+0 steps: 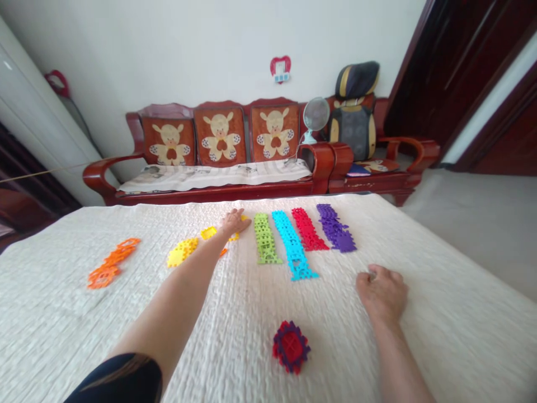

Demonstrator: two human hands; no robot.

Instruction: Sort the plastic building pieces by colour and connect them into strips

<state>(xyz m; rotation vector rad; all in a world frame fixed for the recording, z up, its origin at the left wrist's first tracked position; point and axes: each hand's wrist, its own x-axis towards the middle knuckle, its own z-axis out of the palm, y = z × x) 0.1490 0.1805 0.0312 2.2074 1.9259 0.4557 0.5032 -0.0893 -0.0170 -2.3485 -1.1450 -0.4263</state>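
Centrally, yellow pieces lie left of the green strip, the left hand over the farthest ones, its fingers' grip indiscernible, while the right hand rests, fingers curled inward, on the white cover.

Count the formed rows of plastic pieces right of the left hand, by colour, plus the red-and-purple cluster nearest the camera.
Green row: 1
Blue row: 1
Red row: 1
Purple row: 1
Red-and-purple cluster: 1
Total: 5
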